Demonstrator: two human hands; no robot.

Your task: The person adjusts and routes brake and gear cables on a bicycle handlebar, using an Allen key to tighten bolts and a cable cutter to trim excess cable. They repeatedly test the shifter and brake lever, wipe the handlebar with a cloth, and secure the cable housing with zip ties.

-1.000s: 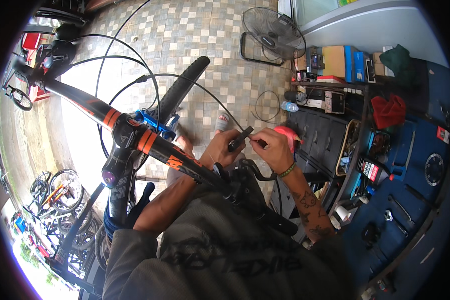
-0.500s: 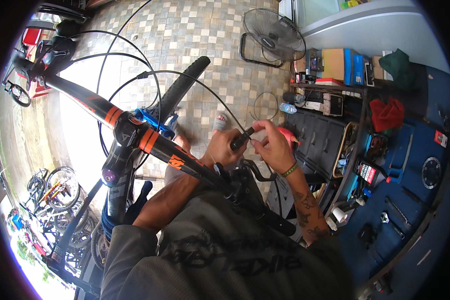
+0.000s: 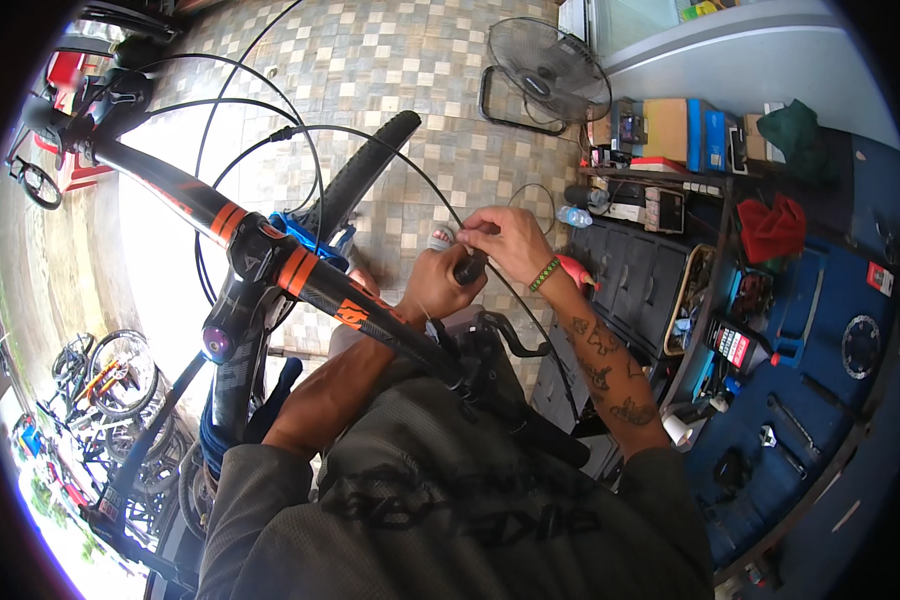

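A black and orange bicycle handlebar point(image 3: 300, 275) runs from upper left to lower right across the view, with its stem point(image 3: 232, 330) below. My left hand point(image 3: 438, 285) is closed around a black tool handle point(image 3: 468, 268) just beyond the bar. My right hand point(image 3: 505, 240) pinches the end of a thin black cable point(image 3: 370, 140) at that tool's tip. The cable arcs up and left toward the far grip point(image 3: 100, 115). A brake lever point(image 3: 515, 335) sits on the bar beneath my right wrist. The front tyre point(image 3: 365, 175) points away over the tiled floor.
A floor fan point(image 3: 545, 60) stands on the checkered tiles at the top. Shelves with boxes point(image 3: 675, 130) and a black drawer cabinet point(image 3: 630, 270) are to the right, beside a blue tool board point(image 3: 820, 360). Parked bicycles point(image 3: 110, 370) show at lower left.
Both hands have risen slightly and drawn closer together at the cable end. The handlebar and wheel stay where they were.
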